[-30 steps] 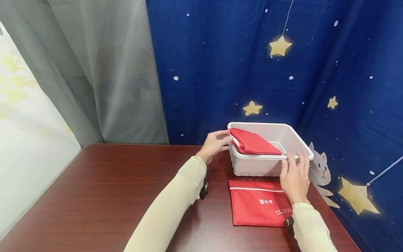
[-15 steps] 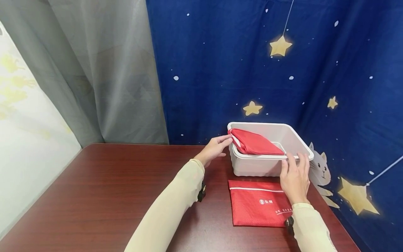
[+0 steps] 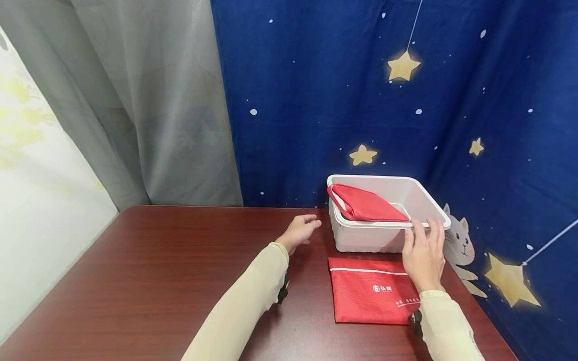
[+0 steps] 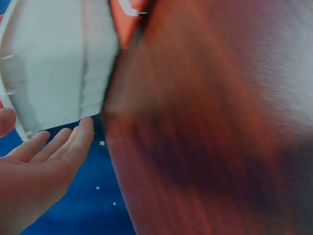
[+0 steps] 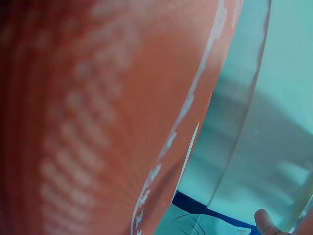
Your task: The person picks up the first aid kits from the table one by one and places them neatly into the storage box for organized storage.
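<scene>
A white plastic bin (image 3: 368, 236) stands near the table's back right. Inside it a red fabric pouch (image 3: 368, 204) leans aslant, its white-edged end against the bin's left rim. My left hand (image 3: 299, 231) hovers just left of the bin, holding nothing, with fingers extended. In the left wrist view, those fingers (image 4: 84, 132) appear beside the bin's wall. My right hand (image 3: 423, 255) grips the front rim near the right corner, fingers over the edge and thumb outside. In front of the bin lies a second red pouch (image 3: 361, 296), flat, with a white zipper line and printed white marks; my right forearm hides its right end.
The brown wooden table (image 3: 180, 271) extends widely to the left. Behind it hang a grey curtain (image 3: 180, 125) and a blue star-patterned curtain (image 3: 307, 100). The table's right edge runs close beside the bin and my right arm.
My left hand has let go of the pouch in the bin and moved left and down, away from the rim. That pouch has settled slightly to the right. My right hand stays put.
</scene>
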{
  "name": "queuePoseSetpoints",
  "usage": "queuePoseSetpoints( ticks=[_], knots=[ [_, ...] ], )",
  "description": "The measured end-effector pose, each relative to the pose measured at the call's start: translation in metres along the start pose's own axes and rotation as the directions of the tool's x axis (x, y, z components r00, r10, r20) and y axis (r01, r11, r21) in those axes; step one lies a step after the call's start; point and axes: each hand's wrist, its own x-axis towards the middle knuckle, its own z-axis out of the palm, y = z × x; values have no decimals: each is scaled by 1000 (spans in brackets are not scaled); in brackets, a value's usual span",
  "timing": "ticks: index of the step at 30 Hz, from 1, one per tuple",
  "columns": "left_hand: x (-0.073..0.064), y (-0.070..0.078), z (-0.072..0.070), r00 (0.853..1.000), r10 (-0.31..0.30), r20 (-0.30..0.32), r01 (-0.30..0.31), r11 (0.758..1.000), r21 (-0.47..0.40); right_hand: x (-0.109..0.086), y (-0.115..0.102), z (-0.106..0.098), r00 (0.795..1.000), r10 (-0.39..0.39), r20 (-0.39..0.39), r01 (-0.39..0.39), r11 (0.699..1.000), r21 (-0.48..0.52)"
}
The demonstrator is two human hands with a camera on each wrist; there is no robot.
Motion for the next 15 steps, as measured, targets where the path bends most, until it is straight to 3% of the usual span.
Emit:
queuePoseSetpoints(
  ticks=[6, 15],
  knots=[
    [-8, -14, 9, 999, -37, 37, 33, 995, 97, 0, -1, -1, 1000, 7, 9, -7, 1000, -4],
    [-16, -18, 20, 996, -58, 68, 44, 981, 188, 0, -2, -1, 1000, 5, 10, -5, 1000, -2]
  ],
)
